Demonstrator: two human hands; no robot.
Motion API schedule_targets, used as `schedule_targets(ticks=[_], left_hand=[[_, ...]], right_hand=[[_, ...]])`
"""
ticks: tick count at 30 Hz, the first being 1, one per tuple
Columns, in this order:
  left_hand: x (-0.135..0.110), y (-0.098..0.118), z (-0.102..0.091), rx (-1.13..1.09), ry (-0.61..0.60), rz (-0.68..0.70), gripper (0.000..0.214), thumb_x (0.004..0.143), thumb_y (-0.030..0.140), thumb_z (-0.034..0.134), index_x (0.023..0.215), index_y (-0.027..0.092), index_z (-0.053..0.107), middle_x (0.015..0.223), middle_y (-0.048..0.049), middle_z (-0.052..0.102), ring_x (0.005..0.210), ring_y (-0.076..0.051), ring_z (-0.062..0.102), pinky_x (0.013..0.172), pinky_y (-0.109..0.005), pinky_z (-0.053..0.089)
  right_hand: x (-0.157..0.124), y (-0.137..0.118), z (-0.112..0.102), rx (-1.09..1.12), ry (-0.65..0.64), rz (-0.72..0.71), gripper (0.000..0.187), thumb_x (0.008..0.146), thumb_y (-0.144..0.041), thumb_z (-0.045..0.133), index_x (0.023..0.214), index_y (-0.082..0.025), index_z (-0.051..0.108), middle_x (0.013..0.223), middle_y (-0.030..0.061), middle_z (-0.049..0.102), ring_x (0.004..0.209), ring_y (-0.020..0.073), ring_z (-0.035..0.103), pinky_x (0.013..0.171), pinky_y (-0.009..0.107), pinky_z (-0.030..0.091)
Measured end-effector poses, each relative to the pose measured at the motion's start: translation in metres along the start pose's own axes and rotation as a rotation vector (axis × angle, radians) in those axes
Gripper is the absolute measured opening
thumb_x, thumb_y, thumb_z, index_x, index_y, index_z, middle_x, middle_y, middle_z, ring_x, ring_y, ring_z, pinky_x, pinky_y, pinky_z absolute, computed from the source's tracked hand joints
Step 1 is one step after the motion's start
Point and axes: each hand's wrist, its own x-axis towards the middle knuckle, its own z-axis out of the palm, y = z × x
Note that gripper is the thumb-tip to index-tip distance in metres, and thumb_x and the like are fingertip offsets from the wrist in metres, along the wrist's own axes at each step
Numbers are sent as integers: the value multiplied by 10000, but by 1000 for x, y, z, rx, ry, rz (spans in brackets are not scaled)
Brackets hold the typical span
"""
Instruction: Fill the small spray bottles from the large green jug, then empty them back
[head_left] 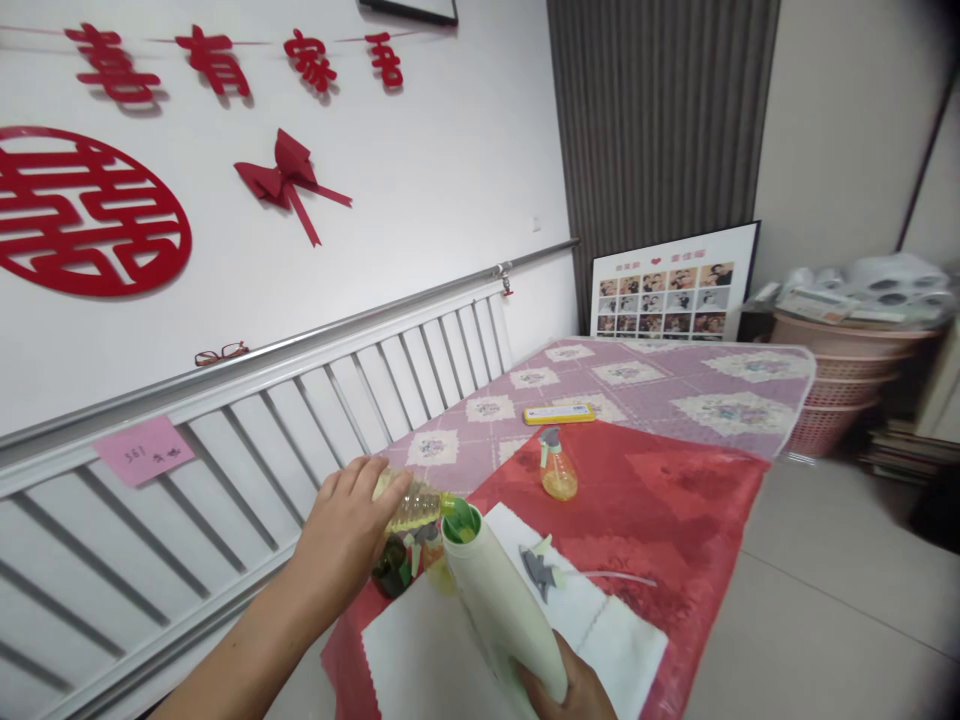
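My left hand (356, 510) is closed around a clear plastic bottle (420, 508) of yellowish liquid, tipped nearly level. Its yellow neck meets the green opening (462, 522) of a long pale-green container (499, 590). Whether liquid is flowing cannot be made out. Wrapped round the lower part of that container, my right hand (574, 680) keeps it slanted up to the left. A grey spray head (540, 570) with a thin tube lies on the white cloth (622, 635). Behind the left hand stand a dark green bottle (391, 570) and a partly hidden spray bottle (431, 550).
A spray bottle (559, 475) with yellow liquid stands on the red cloth (690, 490). Beyond it, a yellow flat case (559, 413) rests on the purple patterned tablecloth (637, 373). A white radiator (262, 450) borders the table's left. Pink baskets (832, 390) are stacked at right.
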Motion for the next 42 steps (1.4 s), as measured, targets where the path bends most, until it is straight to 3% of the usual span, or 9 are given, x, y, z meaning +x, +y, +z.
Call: schedule_targets(ticks=[6, 15, 34, 42], left_hand=[[0, -1, 0, 10, 6, 18, 629, 764, 33, 526, 1338, 278, 447, 1358, -128, 499, 1267, -337, 432, 976, -479, 396], [2, -2, -3, 32, 3, 41, 615, 774, 40, 529, 1336, 277, 445, 1363, -125, 490, 1253, -334, 438, 962, -469, 404], [7, -3, -6, 43, -22, 68, 649, 752, 32, 543, 1347, 270, 442, 1373, -127, 486, 1267, -346, 426, 982, -483, 387], [9, -3, -10, 54, -37, 82, 645, 755, 15, 520, 1344, 269, 452, 1380, -125, 485, 1267, -351, 431, 989, -491, 395]], right_hand=[[-1, 5, 3, 1, 19, -16, 261, 664, -255, 648, 908, -315, 719, 827, -61, 783, 738, 218, 748, 644, 222, 576], [0, -3, -1, 8, -10, 39, 236, 692, -282, 651, 910, -254, 738, 871, -6, 790, 775, 230, 747, 671, 214, 577], [-1, 13, 5, 29, -45, 76, 236, 695, -342, 640, 910, -294, 724, 884, -9, 784, 783, 262, 736, 675, 288, 590], [-3, 15, 7, 24, -7, 42, 219, 669, -337, 625, 873, -346, 704, 818, -60, 778, 732, 240, 737, 637, 273, 582]])
